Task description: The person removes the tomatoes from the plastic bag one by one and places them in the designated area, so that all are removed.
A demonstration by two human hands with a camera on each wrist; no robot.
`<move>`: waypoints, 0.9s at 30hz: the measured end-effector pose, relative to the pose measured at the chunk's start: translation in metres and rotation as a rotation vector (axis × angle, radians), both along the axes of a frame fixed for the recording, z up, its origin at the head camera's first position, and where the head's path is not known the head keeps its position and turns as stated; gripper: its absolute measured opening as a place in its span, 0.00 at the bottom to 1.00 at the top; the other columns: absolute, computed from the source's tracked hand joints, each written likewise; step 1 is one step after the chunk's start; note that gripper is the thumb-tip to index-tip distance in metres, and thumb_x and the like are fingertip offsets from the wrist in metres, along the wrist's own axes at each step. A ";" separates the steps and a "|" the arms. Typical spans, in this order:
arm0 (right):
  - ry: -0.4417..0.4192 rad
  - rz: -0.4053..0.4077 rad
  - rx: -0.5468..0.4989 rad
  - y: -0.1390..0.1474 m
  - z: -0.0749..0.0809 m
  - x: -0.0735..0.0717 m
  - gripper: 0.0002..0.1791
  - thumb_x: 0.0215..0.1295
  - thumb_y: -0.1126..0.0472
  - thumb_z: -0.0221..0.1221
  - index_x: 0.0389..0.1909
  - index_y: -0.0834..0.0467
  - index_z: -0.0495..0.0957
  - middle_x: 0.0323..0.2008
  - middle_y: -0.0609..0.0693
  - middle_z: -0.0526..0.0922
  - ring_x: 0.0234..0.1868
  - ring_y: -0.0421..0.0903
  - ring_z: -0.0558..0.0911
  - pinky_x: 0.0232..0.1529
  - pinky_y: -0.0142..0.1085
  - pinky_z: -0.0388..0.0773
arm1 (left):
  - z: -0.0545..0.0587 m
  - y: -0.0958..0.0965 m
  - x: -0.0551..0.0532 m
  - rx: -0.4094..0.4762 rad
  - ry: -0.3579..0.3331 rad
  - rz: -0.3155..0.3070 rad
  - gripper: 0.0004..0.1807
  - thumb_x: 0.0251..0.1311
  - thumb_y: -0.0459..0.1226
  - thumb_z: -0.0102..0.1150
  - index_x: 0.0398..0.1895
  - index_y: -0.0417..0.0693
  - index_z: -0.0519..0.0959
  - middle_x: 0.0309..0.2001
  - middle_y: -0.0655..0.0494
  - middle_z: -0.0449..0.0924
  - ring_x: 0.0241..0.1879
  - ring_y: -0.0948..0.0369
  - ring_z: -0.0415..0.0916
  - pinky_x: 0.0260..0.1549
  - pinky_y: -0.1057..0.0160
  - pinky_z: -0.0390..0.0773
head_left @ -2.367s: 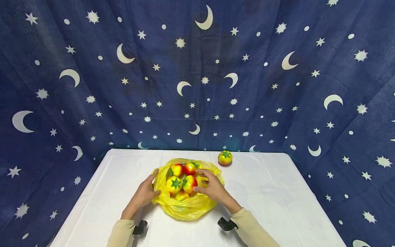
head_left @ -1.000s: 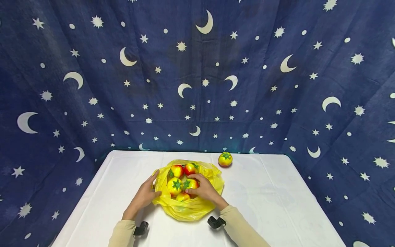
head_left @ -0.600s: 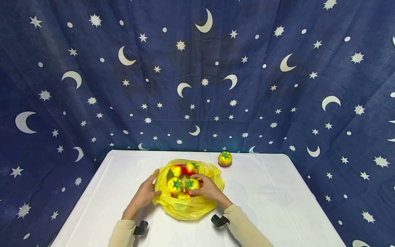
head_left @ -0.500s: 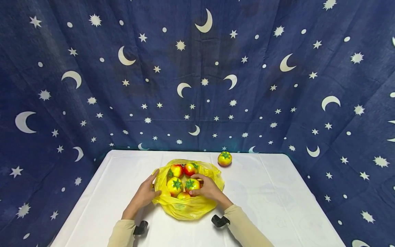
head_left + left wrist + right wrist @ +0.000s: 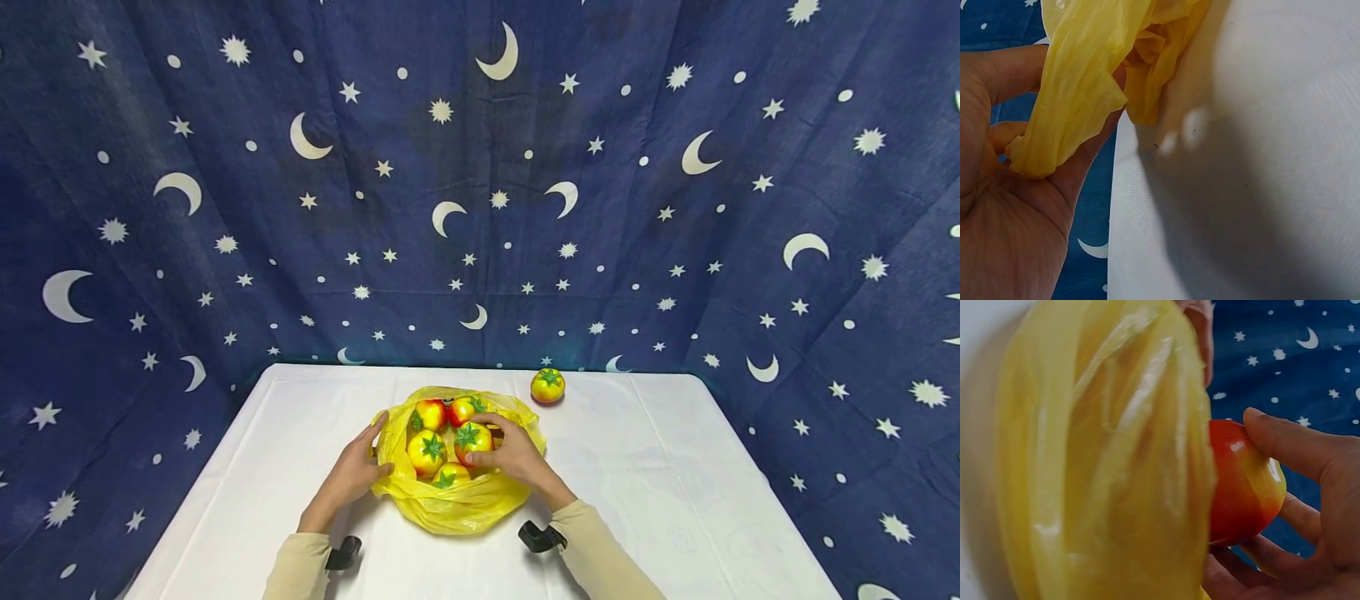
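A yellow plastic bag [image 5: 457, 508] stands with its mouth spread on the white table, several red-and-yellow tomatoes [image 5: 426, 452] with green star-shaped tops inside. My left hand [image 5: 351, 471] holds the bag's left rim, and the left wrist view shows the folded plastic [image 5: 1079, 94] between thumb and fingers. At the right side of the opening, my right hand [image 5: 517, 454] grips one tomato [image 5: 474, 440] between thumb and fingers. In the right wrist view that tomato [image 5: 1247, 481] shows above the bag's edge, its far side hidden behind the plastic.
Another tomato [image 5: 547, 387] sits alone near the table's back edge, right of the bag. The white cloth-covered table [image 5: 660, 500] ends in front of a dark blue curtain [image 5: 480, 167] with moons and stars. Black camera mounts [image 5: 542, 537] are on both wrists.
My right hand has shifted slightly right and up with the tomato in its fingers. The tomato at the front of the bag has turned, showing its green top. My left hand stays put.
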State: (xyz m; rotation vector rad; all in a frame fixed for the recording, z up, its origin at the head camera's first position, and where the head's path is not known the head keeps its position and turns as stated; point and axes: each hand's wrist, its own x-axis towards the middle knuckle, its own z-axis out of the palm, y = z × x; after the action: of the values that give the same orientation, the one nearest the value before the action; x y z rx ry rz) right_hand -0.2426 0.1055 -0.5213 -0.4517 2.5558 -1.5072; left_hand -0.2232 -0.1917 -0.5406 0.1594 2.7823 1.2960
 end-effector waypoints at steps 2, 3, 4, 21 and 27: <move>0.002 0.000 -0.014 0.001 0.004 0.001 0.30 0.51 0.56 0.73 0.58 0.47 0.77 0.60 0.54 0.78 0.56 0.56 0.79 0.58 0.50 0.79 | 0.000 0.000 0.000 0.000 -0.001 0.001 0.49 0.53 0.30 0.64 0.78 0.51 0.52 0.76 0.38 0.52 0.75 0.39 0.50 0.72 0.37 0.54; 0.001 0.000 -0.021 0.001 0.005 0.001 0.30 0.51 0.56 0.73 0.58 0.47 0.77 0.60 0.54 0.78 0.56 0.55 0.79 0.58 0.50 0.79 | 0.000 0.000 0.000 0.001 0.002 0.002 0.49 0.52 0.30 0.64 0.78 0.51 0.52 0.76 0.38 0.53 0.75 0.39 0.50 0.72 0.37 0.54; 0.003 0.002 -0.027 0.002 0.007 0.002 0.30 0.51 0.56 0.73 0.58 0.47 0.77 0.60 0.55 0.78 0.56 0.55 0.79 0.57 0.50 0.79 | 0.000 0.000 0.000 0.002 0.001 0.003 0.49 0.52 0.30 0.64 0.78 0.51 0.52 0.76 0.38 0.53 0.75 0.39 0.50 0.72 0.37 0.54; -0.035 -0.040 -0.136 0.019 0.037 0.015 0.32 0.50 0.59 0.74 0.59 0.49 0.76 0.61 0.53 0.76 0.53 0.52 0.80 0.56 0.46 0.81 | 0.000 0.000 0.000 0.007 -0.002 0.006 0.49 0.53 0.30 0.64 0.78 0.51 0.52 0.76 0.38 0.52 0.75 0.39 0.49 0.72 0.37 0.54; -0.047 -0.060 -0.182 0.029 0.049 0.016 0.34 0.52 0.61 0.72 0.62 0.52 0.74 0.62 0.54 0.76 0.53 0.52 0.80 0.56 0.46 0.81 | -0.001 0.000 -0.003 -0.002 0.011 -0.003 0.49 0.52 0.30 0.65 0.78 0.51 0.53 0.76 0.39 0.53 0.75 0.40 0.51 0.72 0.38 0.55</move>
State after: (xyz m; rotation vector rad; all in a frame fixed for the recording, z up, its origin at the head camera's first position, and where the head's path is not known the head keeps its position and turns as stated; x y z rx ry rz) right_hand -0.2267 0.1344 -0.4725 -0.3587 2.4289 -1.7583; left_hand -0.2260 -0.1915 -0.5415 0.1709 2.7918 1.2955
